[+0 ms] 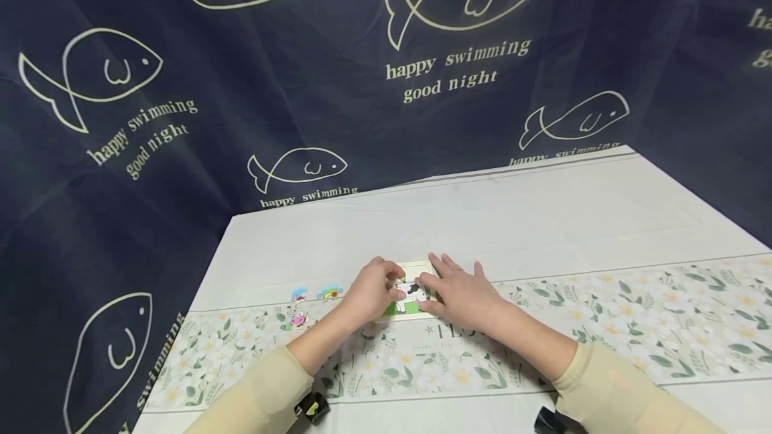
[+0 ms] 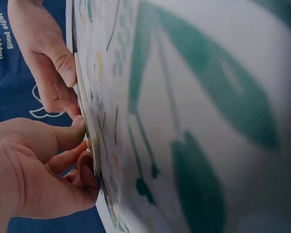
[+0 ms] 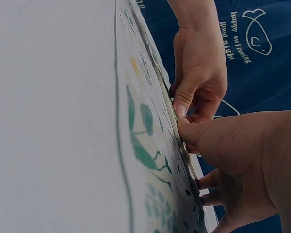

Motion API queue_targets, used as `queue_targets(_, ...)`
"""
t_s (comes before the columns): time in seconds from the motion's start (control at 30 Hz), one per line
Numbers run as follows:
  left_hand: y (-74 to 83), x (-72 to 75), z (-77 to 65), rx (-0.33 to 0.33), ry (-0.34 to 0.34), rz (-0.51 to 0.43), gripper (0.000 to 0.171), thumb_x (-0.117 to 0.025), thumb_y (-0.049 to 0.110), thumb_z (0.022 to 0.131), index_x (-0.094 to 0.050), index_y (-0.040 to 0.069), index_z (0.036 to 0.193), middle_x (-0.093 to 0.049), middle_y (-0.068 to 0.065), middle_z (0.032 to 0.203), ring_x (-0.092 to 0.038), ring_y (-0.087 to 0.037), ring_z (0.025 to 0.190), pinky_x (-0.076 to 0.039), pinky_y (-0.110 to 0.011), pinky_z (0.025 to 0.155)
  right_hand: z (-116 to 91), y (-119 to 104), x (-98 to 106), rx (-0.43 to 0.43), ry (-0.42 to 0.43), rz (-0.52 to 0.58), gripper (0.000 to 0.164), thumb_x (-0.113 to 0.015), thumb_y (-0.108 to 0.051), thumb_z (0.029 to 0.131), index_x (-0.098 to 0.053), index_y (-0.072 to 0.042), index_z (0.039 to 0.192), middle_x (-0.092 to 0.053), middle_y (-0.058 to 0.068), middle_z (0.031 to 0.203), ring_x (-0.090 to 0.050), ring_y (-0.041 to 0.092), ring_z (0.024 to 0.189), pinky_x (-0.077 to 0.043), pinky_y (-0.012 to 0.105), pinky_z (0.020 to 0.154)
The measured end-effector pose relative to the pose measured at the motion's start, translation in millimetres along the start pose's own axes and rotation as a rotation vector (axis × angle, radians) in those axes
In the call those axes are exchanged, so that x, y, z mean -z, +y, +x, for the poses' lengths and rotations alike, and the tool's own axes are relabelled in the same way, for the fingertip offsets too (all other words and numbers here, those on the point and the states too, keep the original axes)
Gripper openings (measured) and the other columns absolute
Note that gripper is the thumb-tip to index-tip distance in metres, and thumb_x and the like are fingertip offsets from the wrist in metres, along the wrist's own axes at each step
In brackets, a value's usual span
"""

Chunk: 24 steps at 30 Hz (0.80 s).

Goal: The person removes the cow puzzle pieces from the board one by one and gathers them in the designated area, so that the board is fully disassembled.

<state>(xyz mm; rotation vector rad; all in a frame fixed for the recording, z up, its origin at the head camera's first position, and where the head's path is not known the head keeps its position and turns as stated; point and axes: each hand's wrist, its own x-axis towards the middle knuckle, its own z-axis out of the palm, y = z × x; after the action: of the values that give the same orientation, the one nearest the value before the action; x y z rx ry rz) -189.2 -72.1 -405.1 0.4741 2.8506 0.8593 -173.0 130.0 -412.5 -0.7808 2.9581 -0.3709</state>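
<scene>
Noting from head view: cow-picture board (image 1: 411, 298) lies on the table (image 1: 543, 213); right hand (image 1: 463, 295) spread against it, left hand (image 1: 370, 292) curled, pinch unclear. We'd brace lightly, press evenly. Left wrist view: we get its thin edge, unclear from above. Right wrist view: thumbs close together.

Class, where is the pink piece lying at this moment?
In the head view, the pink piece lies on the floral band of the table covering, left of the left hand and just below the leftmost blue piece.
</scene>
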Motion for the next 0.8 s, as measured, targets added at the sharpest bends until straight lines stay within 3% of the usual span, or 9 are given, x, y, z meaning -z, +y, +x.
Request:
queue_targets(0.27,2.9,-1.9,-0.7,-0.002,0.034,0.025,0.031,-0.081,0.013,0.085,-0.068,0.004,0.112,-0.058,-0.002,0.1,-0.056,-0.016,0.089,-0.053,-0.035,0.084,0.4,1.3,-1.4,0.001,0.002,-0.007,0.043,-0.062,-0.051,0.097,-0.061,-0.024,0.131,-0.036,0.021,0.158,-0.033,0.041,0.145,-0.026,0.08,0.1)
queue_targets(0.53,3.1,-0.8,-4.4,-0.025,0.052,-0.065,0.027,-0.078,0.003,0.087,-0.064,0.008,0.11,-0.063,-0.001,0.097,-0.06,-0.012,0.08,-0.052,-0.028,0.07,1.1,1.6,-3.7,0.0,0.0,-0.011,0.044,-0.061,-0.051,0.097,-0.061,-0.025,0.132,-0.036,0.02,0.158,-0.033,0.04,0.145,-0.026,0.08,0.1)
queue_targets(0.8,0.7,0.3,-5.5,-0.028,0.12,-0.113,0.015,-0.07,0.004,0.094,-0.063,0.014,0.103,-0.064,0.002,0.089,-0.06,-0.011,0.076,-0.05,-0.029,0.066,1.1,2.1,-3.8,-0.004,0.007,-0.01,0.044,-0.061,-0.052,0.098,-0.061,-0.025,0.133,-0.036,0.02,0.158,-0.033,0.04,0.145,-0.026,0.08,0.101)
